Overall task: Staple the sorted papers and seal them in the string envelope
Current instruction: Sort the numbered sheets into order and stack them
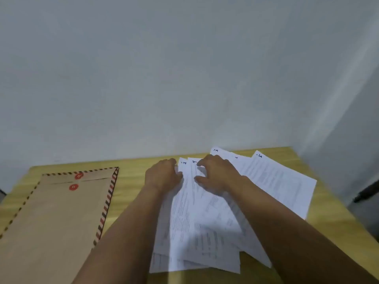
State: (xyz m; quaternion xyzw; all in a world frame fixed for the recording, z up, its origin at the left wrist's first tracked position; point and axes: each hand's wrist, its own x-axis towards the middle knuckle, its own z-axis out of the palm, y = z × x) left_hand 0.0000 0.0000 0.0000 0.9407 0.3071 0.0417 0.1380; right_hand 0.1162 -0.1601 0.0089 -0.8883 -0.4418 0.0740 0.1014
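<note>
Nearest the camera, two bare forearms reach forward over the yellow tabletop (133,181). Between and beneath them lies a loose fan of printed papers (196,232), sheets overlapping at differing angles, lower edges ragged and unaligned. Handwritten numbers show at several top corners, which suggests the sheets are being ordered by number.

The left hand (164,175) rests at the left top edge of the fan, fingers curled at the sheet edges; whether it pinches a sheet or merely steadies the pile cannot be told. The right hand (215,175) lies spread on the upper part of the fan, fingers bent with tips pressing the paper, thumb apart from them, apparently to slide or separate a sheet. Judged so, the sorting or squaring step is in hand; stapling is not yet begun.

To the right, one further sheet (276,181) lies partly under the fan, reaching toward the tabletop's far right corner.

At left, well apart from the papers, the brown string envelope (57,218) lies flat, flap shut, its two red discs (76,181) toward the far end, set aside for later use.

No stapler is in view. Beyond the tabletop stands a plain grey wall (184,68)
</note>
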